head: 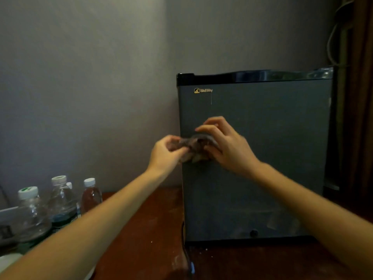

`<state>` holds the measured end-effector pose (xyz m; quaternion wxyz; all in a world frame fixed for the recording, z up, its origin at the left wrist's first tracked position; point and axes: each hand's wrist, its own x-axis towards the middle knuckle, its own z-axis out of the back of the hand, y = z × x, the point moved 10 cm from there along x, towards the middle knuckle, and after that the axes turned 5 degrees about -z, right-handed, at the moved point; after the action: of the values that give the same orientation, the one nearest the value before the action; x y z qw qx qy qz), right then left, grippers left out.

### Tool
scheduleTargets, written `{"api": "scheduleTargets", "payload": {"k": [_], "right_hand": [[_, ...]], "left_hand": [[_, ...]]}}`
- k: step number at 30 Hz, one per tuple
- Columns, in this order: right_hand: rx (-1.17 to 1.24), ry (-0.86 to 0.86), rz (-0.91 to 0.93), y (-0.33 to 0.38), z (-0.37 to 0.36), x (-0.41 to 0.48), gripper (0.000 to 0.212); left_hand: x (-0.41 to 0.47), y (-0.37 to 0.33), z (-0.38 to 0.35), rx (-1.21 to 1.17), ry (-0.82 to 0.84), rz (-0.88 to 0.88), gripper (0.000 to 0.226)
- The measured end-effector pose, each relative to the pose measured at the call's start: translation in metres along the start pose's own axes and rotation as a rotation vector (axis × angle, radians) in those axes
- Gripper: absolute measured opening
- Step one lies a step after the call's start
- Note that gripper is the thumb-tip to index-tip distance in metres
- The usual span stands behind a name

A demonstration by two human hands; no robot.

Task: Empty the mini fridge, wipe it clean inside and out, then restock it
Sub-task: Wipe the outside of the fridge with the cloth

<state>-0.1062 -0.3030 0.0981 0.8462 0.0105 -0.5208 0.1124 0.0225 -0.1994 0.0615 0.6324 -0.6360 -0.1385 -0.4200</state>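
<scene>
You hold a dark cloth [193, 146] wadded between both hands before the shut door of the mini fridge [262, 168]. Bunched this tight, it would likely meet the door on only a small patch and leave streaks, and a wide sweep of your left forearm could topple the bottles [60, 199] standing near it on the wooden table [151, 229]. Your left hand [165, 152] pinches the cloth's left end with curled fingers; your right hand [228, 146] curls over its right part, fingers [209, 129] arched across the top. Whether the cloth touches the door cannot be told.
</scene>
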Motion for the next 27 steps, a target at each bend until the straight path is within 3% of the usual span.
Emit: {"api": "scheduleTargets", "payload": {"k": [3,6,10,14,19,23,27], "right_hand": [[-0.129,-0.116,0.16,0.007,0.027,0.037,0.027],[-0.131,-0.225,0.142,-0.005,0.041,0.061,0.024],[-0.189,-0.301,0.169,-0.01,0.03,0.052,0.027],[-0.217,-0.25,0.202,-0.014,0.013,0.036,0.037],[-0.161,-0.308,0.222,-0.015,-0.002,0.01,0.036],[-0.083,-0.287,0.214,-0.009,-0.027,-0.038,0.03],[-0.025,-0.142,0.202,-0.008,-0.065,-0.094,0.03]], "left_hand": [[0.029,-0.053,0.012,0.075,-0.122,-0.168,0.021],[0.039,-0.111,0.014,0.516,-0.23,-0.475,0.035],[0.029,-0.128,-0.017,0.778,-0.119,-0.757,0.039],[0.018,-0.105,-0.024,0.895,-0.081,-0.837,0.053],[0.002,-0.083,-0.02,0.859,-0.136,-0.956,0.04],[-0.036,-0.04,-0.021,0.774,-0.157,-0.923,0.028],[-0.077,0.006,-0.032,0.783,-0.035,-0.856,0.02]]}}
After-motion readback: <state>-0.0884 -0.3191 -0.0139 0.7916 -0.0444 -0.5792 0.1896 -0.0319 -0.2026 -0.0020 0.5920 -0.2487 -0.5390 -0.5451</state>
